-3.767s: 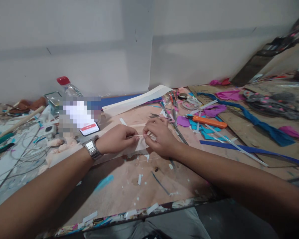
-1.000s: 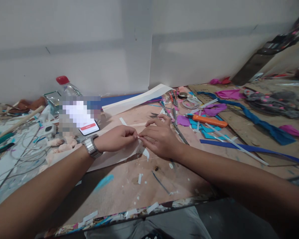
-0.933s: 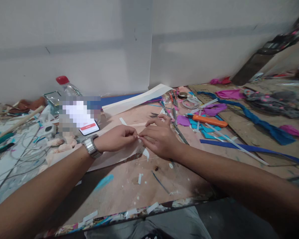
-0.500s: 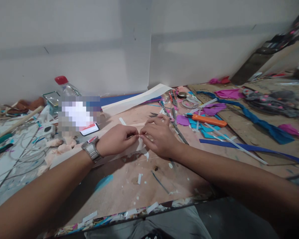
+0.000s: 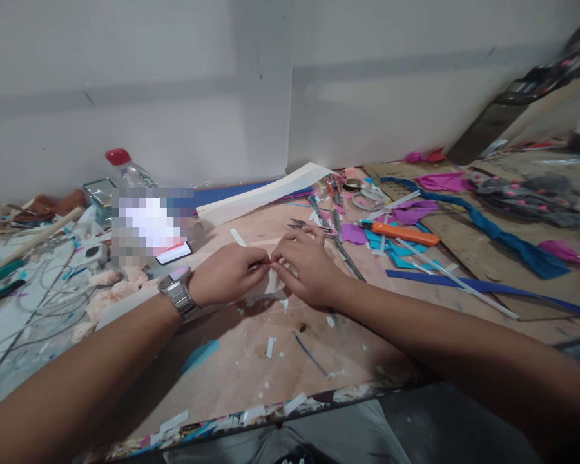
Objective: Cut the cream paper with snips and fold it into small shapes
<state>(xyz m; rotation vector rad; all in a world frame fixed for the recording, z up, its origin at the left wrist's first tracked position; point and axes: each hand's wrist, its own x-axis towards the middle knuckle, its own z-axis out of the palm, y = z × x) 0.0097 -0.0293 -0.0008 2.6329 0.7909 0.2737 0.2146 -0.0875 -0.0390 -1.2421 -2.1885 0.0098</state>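
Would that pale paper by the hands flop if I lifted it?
Probably: the pale paper looks thin along its edge. Being a thin sheet, it should feel light. It might crease or tear too; its near edge looks uneven.

My wooden table (image 5: 222, 393), scattered with scraps

In the lower middle I see bare boards, a blue paint smear (image 5: 202, 356), a white scrap (image 5: 270, 348) and a thin dark strip (image 5: 310, 353). A pale sheet (image 5: 268, 285), partly hidden, spreads across the centre. My phone (image 5: 174, 252) sits left of centre, blue sheets (image 5: 297, 193) lie at upper centre, and cardboard (image 5: 493, 283) covers the right side, some coloured scraps (image 5: 354, 233) beside it.
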